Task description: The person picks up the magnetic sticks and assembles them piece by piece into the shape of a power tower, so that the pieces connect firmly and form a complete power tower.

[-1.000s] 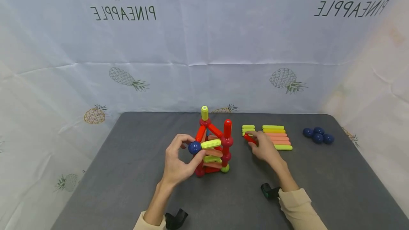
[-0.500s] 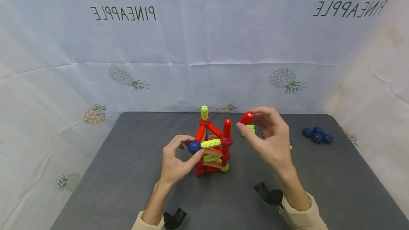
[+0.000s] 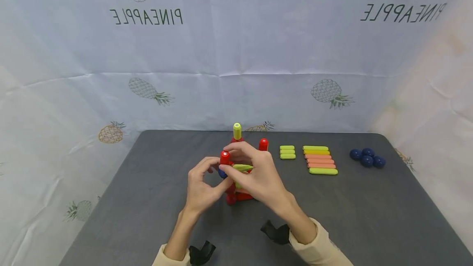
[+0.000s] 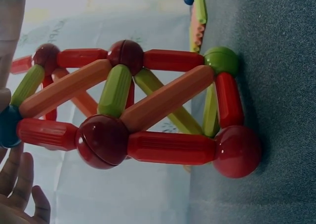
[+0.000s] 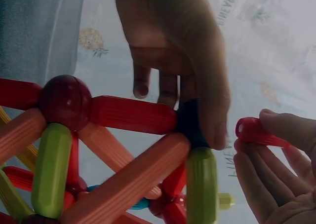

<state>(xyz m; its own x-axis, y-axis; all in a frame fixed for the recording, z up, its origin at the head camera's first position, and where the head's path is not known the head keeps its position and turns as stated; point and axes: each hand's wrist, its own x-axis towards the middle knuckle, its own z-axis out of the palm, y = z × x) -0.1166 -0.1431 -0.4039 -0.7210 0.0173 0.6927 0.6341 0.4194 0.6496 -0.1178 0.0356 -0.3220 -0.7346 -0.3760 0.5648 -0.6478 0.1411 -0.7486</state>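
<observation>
In the head view a tower (image 4: pixel 168 147) of coloured magnetic sticks and balls stands on the table, with short red posts, orange diagonals and green crossbars. My left hand (image 3: pixel 203 186) pinches the blue ball (image 5: pixel 188 119) at its upper front-left corner between thumb and fingers. My right hand (image 3: pixel 260 180) crosses in front of the tower and covers much of it. Between its thumb and fingertips it holds a short red stick (image 3: pixel 225 157) upright above the blue ball. The right wrist view shows a small gap between that stick and the ball.
Right of the tower lie several short green sticks (image 3: pixel 287 152), then a row of longer green, yellow and orange sticks (image 3: pixel 320 161). Several blue balls (image 3: pixel 367 161) sit farther right on the dark table (image 3: pixel 155 167). A pineapple-print cloth (image 3: pixel 229 52) hangs behind.
My right hand has picked up the red stick beside the short green ones, lifted it and carried it left to above the blue ball. My left hand stays on the ball.
</observation>
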